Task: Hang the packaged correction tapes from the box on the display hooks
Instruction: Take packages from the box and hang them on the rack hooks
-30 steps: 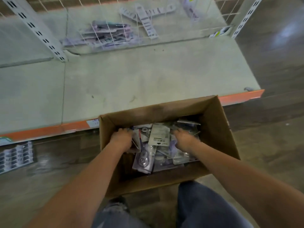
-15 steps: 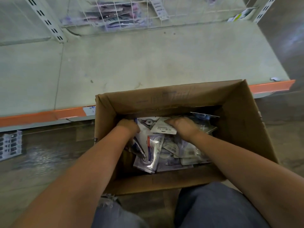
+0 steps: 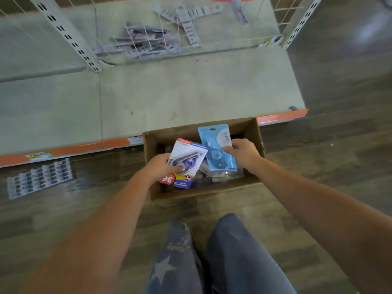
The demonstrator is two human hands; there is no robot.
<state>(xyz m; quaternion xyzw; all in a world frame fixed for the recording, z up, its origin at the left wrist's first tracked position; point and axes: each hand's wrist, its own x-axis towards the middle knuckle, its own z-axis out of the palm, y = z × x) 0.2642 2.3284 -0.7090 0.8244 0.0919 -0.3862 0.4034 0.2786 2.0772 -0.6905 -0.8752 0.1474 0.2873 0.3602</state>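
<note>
An open cardboard box [image 3: 252, 128] stands on the floor against the shelf edge, with several packaged correction tapes [image 3: 218, 176] loose inside. My left hand [image 3: 163, 166] grips a white and purple correction tape pack [image 3: 188, 158] held above the box. My right hand [image 3: 241, 152] pinches a light blue correction tape pack [image 3: 218, 145] by its right edge, also lifted over the box. Behind a wire grid panel [image 3: 148, 39] lie more packs and loose grey hook strips [image 3: 191, 28].
The pale bottom shelf [image 3: 191, 92] with an orange front edge [image 3: 74, 149] runs across the view. White slotted uprights [image 3: 70, 37] rise at left and right. A sheet of labels [image 3: 40, 177] lies on the wooden floor at left. My legs are below the box.
Both hands were digging among the packs in the box. Now each has lifted one pack out, and the view has pulled back and up from the box.
</note>
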